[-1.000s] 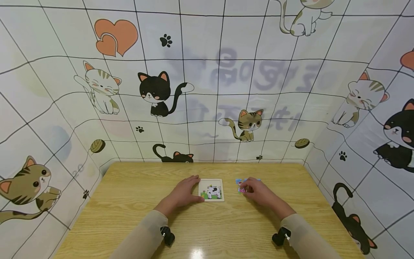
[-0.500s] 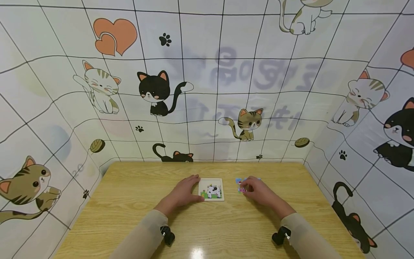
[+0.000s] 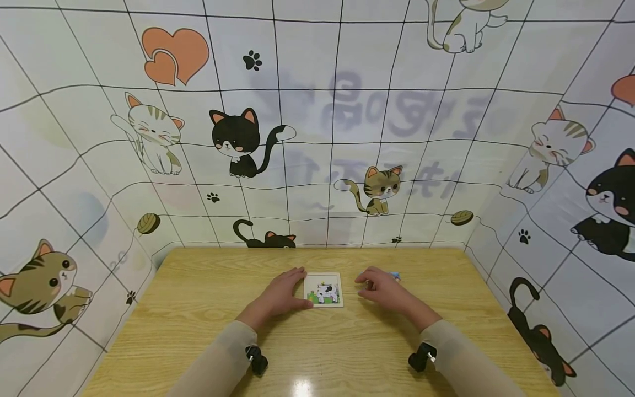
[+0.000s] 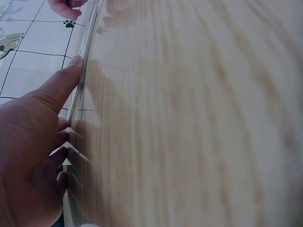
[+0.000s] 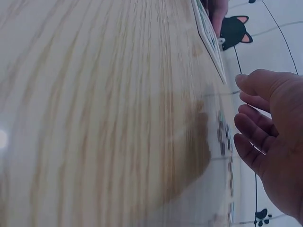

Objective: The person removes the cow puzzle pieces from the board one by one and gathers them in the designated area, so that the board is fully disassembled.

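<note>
Left hand (image 3: 280, 295): spread, touching left edge of square, white-bordered cow-picture board (image 3: 321, 279) on yellow wood-grain worktop (image 3: 208, 309); probably light, stiff, best held by edges. Right hand (image 3: 386, 289): loosely bent, fingertips apart, beside part-hidden flat blue piece (image 3: 395, 275).

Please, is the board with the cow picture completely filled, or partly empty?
Partly empty: on the board, the cow picture covers the lower part; above it looks plain and pale.

1 board (image 3: 322, 278) lies between left hand (image 3: 281, 295) and right hand (image 3: 385, 288).
</note>
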Available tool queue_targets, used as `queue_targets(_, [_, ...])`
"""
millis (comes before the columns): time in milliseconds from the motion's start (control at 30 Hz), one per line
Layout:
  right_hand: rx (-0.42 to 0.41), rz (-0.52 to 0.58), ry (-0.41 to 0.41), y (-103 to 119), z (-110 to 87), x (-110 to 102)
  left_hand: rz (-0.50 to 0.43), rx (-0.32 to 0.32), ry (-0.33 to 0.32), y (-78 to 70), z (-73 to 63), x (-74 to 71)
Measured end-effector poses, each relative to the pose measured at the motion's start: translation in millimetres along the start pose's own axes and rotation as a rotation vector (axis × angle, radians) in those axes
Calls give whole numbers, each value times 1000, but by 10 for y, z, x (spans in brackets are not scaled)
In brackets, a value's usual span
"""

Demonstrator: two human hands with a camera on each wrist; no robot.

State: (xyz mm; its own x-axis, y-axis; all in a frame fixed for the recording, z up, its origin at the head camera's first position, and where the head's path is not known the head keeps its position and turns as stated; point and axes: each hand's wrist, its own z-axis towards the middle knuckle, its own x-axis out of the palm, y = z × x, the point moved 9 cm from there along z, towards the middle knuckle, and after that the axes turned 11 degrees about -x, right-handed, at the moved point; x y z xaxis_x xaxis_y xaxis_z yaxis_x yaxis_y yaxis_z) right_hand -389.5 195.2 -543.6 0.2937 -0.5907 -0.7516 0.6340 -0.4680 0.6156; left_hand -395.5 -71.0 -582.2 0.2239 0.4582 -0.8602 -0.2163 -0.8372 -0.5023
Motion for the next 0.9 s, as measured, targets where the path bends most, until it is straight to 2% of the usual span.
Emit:
queue_targets(167, [-7,-16,31,113,190,137,5,1,1,-9,-12,-9])
queue_targets(467, [32,-78,110,294,521,448,-7,-6,9,-10,-13,-25])
queue_targets(700, [40,-135,184,366,664,642,-10,-9,11,-9,-12,-27])
queue_targets(900, [34,-174,210,369,734,696,-6,-5,13,-15,-6,-21])
